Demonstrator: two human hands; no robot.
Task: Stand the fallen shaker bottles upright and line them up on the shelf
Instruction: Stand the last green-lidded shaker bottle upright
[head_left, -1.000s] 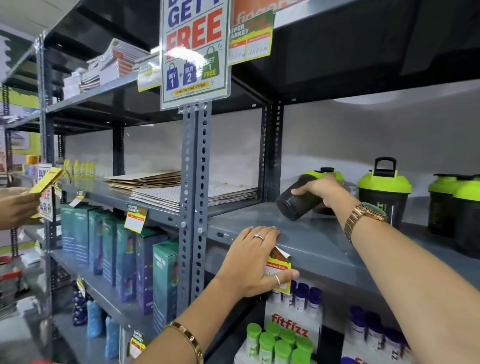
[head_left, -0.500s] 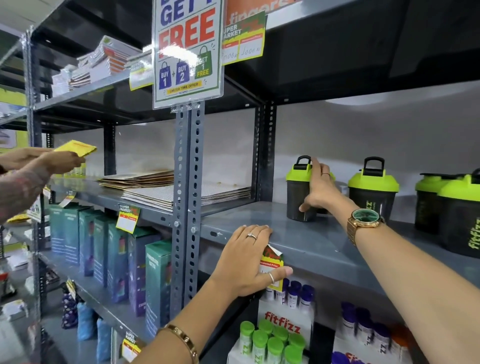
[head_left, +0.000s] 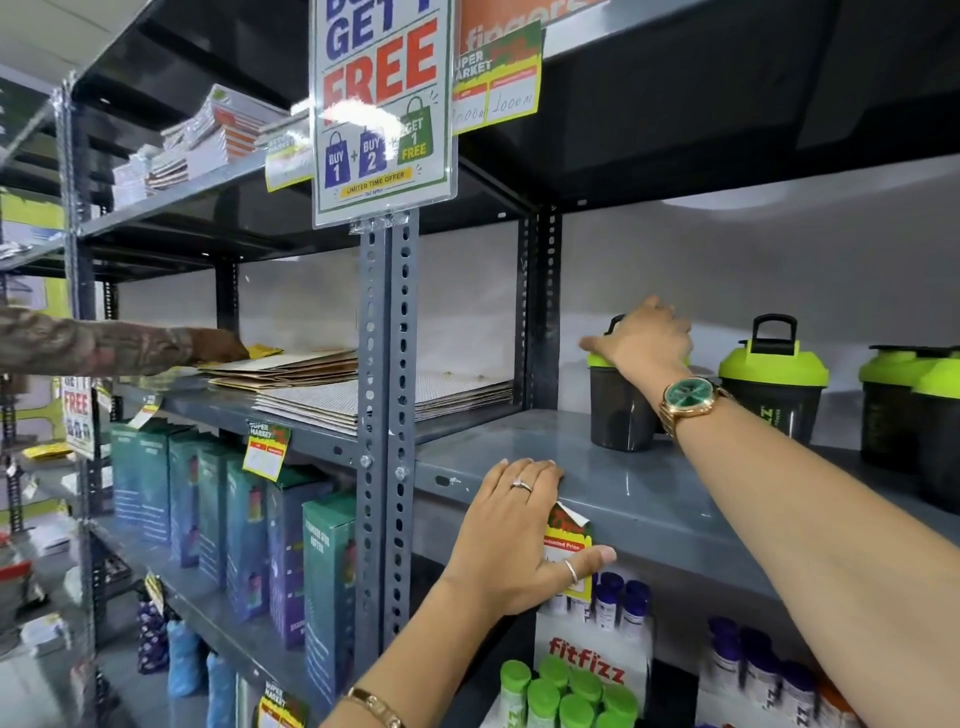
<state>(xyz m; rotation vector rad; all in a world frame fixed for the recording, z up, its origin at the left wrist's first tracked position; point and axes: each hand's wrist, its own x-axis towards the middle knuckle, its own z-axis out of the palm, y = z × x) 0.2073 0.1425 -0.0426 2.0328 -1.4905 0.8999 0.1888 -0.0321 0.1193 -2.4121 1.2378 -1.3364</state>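
Observation:
A dark shaker bottle (head_left: 618, 410) with a lime-green lid stands upright at the left end of the grey shelf (head_left: 654, 499). My right hand (head_left: 649, 335) sits on top of its lid, fingers curled over the carry loop. A second upright shaker bottle (head_left: 774, 387) stands just to the right, and two more shakers (head_left: 906, 410) stand close together at the right edge of the view. My left hand (head_left: 514, 535) clasps the shelf's front edge, fingers flat on top and thumb across a price tag (head_left: 569, 538).
A perforated steel upright (head_left: 387, 415) with a "Buy 1 Get 1 Free" sign (head_left: 382, 104) stands left of my hands. Another person's sleeved arm (head_left: 119, 345) reaches onto stacked paper sheets (head_left: 332, 384). Boxed bottles (head_left: 244, 530) and green-capped tubes (head_left: 561, 691) fill the shelves below.
The leftmost shaker went from tilted in my right hand to standing upright. My right hand moved from its side to the top of its lid. The other person's arm reached to the paper stack.

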